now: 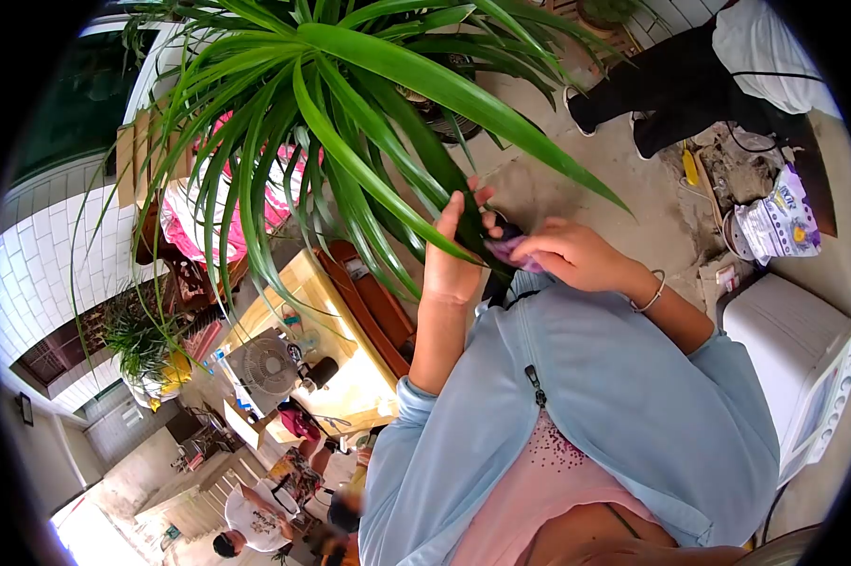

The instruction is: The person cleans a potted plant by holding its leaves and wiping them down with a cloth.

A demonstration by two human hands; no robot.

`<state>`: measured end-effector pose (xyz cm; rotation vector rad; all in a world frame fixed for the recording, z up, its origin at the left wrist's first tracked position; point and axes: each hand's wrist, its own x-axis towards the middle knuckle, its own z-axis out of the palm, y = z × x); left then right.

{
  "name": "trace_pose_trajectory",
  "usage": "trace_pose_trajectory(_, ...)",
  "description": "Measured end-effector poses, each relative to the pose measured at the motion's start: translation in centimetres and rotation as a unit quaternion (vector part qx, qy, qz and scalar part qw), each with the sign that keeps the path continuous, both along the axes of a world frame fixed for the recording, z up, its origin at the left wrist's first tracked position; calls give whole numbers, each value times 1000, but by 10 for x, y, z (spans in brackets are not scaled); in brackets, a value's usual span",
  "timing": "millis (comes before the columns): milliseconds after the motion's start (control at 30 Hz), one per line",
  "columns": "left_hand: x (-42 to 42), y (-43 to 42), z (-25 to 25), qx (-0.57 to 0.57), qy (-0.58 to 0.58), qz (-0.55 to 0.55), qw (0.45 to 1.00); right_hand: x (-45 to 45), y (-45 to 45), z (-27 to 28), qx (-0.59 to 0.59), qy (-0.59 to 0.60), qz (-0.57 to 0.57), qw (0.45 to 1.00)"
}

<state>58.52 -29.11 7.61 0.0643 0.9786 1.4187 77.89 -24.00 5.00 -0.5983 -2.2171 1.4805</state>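
Observation:
Long green leaves of a large plant spread over the top of the view. My left hand is closed around one broad dark leaf, its thumb pointing up along the blade. Close beside it, my right hand pinches a crumpled purple cloth, which lies against the lower part of that leaf. A bracelet circles my right wrist. The two hands are near each other, just above my light blue jacket.
A wooden table holds a fan at the lower left. A white machine stands at the right. Another person in dark trousers is at the upper right. More people are at the lower left. A pink-and-white bundle lies behind the leaves.

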Motion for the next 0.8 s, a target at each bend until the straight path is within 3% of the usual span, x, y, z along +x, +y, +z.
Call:
trace_pose_trajectory(133,0,1,-4,-12,102,14,995,24,10,-14,-77,-79,30,993)
trace_pose_trajectory(200,-4,-2,-8,8,214,28,976,29,25,5,-233,-43,-68,969)
trace_pose_trajectory(333,-11,2,-3,-18,183,-7,983,15,66,0,-141,14,-154,978)
trace_pose_trajectory(400,-13,7,-9,-22,173,-16,985,-3,85,8,-144,-23,-185,972)
trace_pose_trajectory(467,-13,13,-14,-27,153,-21,988,-23,104,-21,-104,-70,-198,972)
trace_pose_trajectory(533,-19,16,-24,-9,144,-50,988,-40,114,-44,-52,-52,-125,989)
trace_pose_trajectory(600,-22,24,-31,-45,222,-88,970,-48,109,-40,-45,-89,-81,992)
trace_pose_trajectory(633,-26,27,-33,-54,221,-100,969,-49,101,-56,-19,-43,-88,995)
trace_pose_trajectory(700,-26,36,-28,-26,206,-100,973,-47,99,-43,-92,-74,-33,992)
trace_pose_trajectory(800,-32,38,-80,-26,197,-116,973,-47,91,-48,-77,-43,-26,996)
